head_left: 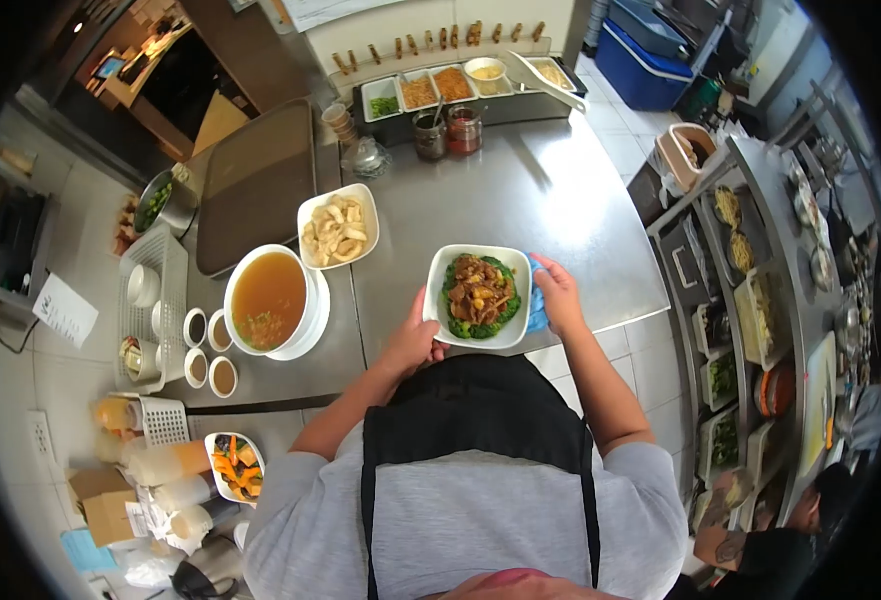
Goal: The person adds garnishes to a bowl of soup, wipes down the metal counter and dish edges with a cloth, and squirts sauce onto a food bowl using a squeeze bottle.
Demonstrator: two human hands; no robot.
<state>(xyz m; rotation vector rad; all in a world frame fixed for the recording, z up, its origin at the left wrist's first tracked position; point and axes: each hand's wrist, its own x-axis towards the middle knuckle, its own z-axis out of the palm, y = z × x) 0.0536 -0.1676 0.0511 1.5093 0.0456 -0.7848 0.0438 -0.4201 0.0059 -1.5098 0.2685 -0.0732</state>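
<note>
A white square bowl [438,330] of browned meat ringed with broccoli is held in front of my apron, at the edge of the steel counter. My left hand [413,338] grips its left side, thumb at the rim and fingers partly hidden beneath. On the opposite side my right hand [557,290] is closed on the bowl's edge with a blue cloth [537,300] between. To the left stand a large bowl of broth [270,290] on a white plate [315,320] and a square bowl of pale fried pieces [338,230].
Topping trays [420,92] and two jars [448,133] line the counter's back. A brown tray [257,185] and small sauce cups [223,377] are at left. Right, a shelving rack [760,300] holds food containers; another person [760,545] is at lower right.
</note>
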